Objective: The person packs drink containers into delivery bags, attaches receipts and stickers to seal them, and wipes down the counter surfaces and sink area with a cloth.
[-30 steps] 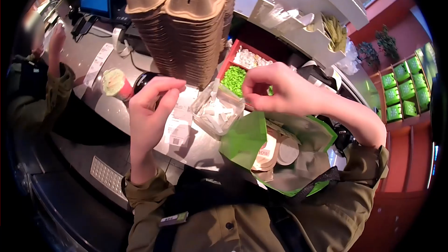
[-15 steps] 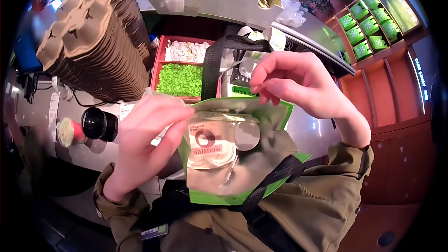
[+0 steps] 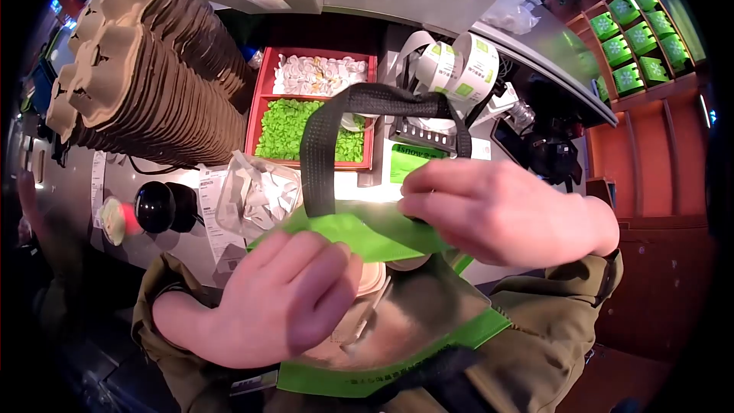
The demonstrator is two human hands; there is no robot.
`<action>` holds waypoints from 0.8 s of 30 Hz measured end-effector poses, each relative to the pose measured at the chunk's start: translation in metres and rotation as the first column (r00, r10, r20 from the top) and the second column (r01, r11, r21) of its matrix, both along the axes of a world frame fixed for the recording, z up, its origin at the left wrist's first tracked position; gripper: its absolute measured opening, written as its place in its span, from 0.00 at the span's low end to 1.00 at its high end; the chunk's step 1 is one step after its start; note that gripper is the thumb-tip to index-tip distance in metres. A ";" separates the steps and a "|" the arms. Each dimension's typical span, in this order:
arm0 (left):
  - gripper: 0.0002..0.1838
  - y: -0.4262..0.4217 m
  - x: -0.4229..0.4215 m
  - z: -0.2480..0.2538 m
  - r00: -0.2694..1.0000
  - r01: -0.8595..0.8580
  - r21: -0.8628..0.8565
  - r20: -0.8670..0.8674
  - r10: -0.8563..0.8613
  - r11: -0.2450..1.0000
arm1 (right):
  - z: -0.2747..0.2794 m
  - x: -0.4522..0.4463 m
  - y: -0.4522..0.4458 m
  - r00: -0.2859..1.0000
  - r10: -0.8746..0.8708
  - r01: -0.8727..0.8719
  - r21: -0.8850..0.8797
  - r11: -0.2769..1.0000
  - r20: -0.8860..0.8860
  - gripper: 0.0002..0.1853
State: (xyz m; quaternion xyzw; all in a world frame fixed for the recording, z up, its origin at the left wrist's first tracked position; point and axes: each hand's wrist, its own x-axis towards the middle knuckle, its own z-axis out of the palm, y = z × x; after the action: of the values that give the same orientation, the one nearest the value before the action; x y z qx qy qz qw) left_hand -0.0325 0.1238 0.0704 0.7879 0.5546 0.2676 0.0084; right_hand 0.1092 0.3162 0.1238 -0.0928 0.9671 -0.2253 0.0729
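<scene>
Green bag [image 3: 371,237] stands open at the lower centre of the frame. We see a tall stack of cup carriers [image 3: 164,92] at the upper left and a divided red tray [image 3: 261,80] above centre. Our left hand [image 3: 279,298], fingers curled tight, grips the bag's far rim; our right hand [image 3: 493,214] pinches it farther right. A clear tub [image 3: 237,218] sits just left.

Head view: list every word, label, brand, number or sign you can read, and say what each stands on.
"snow", part of a longer line: green card.
White snowflake-like sign, no readable words: green boxes.
Too small or blurred to read: print on the bag, label rolls and receipts.
</scene>
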 end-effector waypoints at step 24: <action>0.12 0.041 -0.022 0.000 0.981 -0.169 0.054 0.107 0.163 0.984 | -0.044 0.005 -0.033 0.990 -0.064 0.038 0.196 0.980 0.126 0.06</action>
State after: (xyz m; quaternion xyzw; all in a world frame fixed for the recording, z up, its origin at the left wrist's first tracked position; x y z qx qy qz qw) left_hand -0.0550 0.1643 0.0700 0.7240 0.6086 0.3246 -0.0101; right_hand 0.1146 0.2836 0.0798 -0.0452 0.9795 -0.1379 0.1394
